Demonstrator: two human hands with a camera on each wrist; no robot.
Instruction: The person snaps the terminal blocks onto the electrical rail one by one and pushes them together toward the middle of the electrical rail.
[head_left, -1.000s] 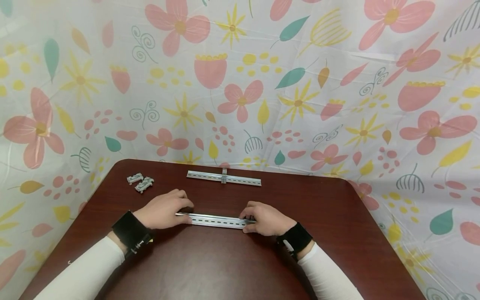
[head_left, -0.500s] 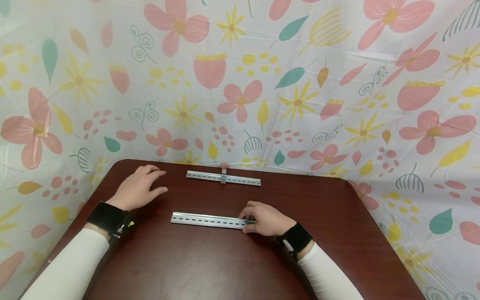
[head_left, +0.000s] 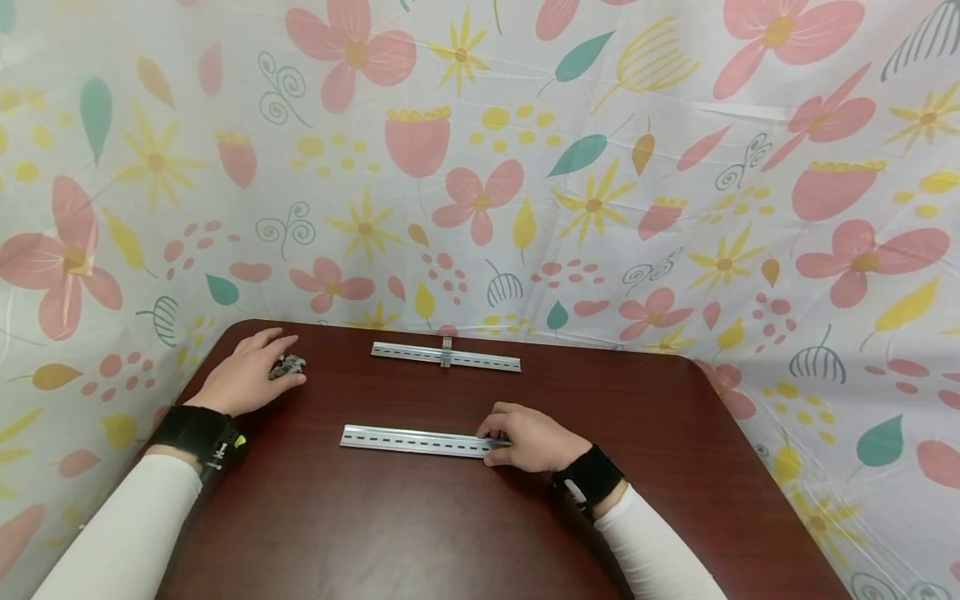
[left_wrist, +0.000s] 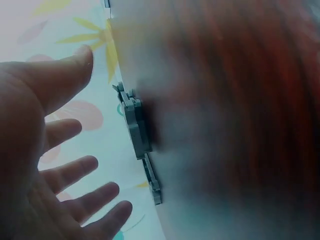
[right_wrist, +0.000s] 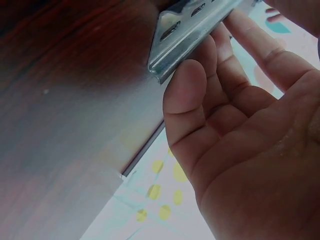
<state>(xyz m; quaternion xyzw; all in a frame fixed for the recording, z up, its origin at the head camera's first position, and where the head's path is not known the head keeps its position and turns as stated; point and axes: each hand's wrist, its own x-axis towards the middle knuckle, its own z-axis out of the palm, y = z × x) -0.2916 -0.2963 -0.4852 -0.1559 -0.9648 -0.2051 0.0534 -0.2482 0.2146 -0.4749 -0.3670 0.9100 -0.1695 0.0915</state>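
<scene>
A slotted metal DIN rail (head_left: 412, 440) lies across the middle of the table. My right hand (head_left: 532, 437) holds its right end between thumb and fingers; the rail's end (right_wrist: 182, 37) also shows in the right wrist view. At the table's far left, my left hand (head_left: 243, 375) reaches over small grey terminal blocks (head_left: 287, 367), fingers spread. In the left wrist view, the left hand (left_wrist: 45, 145) is apart from the larger-looking terminal block (left_wrist: 136, 125), with a second block (left_wrist: 152, 180) beyond it. The head view shows only part of these blocks past the hand.
Toward the back edge of the dark wooden table (head_left: 360, 525) lies another DIN rail (head_left: 401, 352), with grey terminal blocks (head_left: 446, 352) clipped near its middle. A flower-patterned curtain (head_left: 480, 167) hangs right behind the table.
My left hand has let go of the rail's left end and moved left and away to the terminal blocks. The right hand keeps its hold on the rail.
</scene>
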